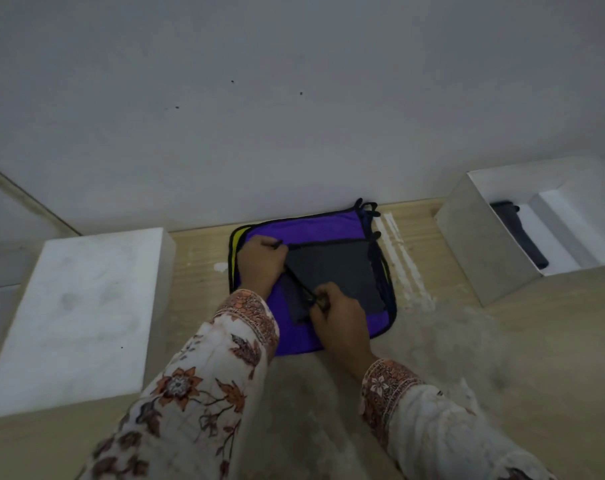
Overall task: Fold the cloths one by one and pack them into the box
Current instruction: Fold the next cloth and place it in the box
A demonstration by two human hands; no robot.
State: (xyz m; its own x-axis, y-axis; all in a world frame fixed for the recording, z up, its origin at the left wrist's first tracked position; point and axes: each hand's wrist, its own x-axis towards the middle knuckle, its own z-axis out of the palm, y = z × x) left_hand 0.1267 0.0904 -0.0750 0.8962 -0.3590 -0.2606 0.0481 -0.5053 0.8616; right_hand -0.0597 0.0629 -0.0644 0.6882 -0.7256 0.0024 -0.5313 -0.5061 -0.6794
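Note:
A stack of cloths lies on the wooden table against the wall. The top purple cloth (329,230) has a black hem, and its corner is turned over so the grey underside (332,268) shows as a triangle. My left hand (261,263) pinches the hem at the fold's upper left end. My right hand (341,318) pinches the hem at the fold's lower end. A yellow cloth (237,249) peeks out at the stack's left edge. The open white box (481,247) stands at the right, with a dark folded cloth (523,233) inside.
A closed white box lid or block (82,306) sits at the left on the table. The grey wall (294,116) rises right behind the cloths. White scuffed streaks (401,261) mark the wood between the cloths and the open box.

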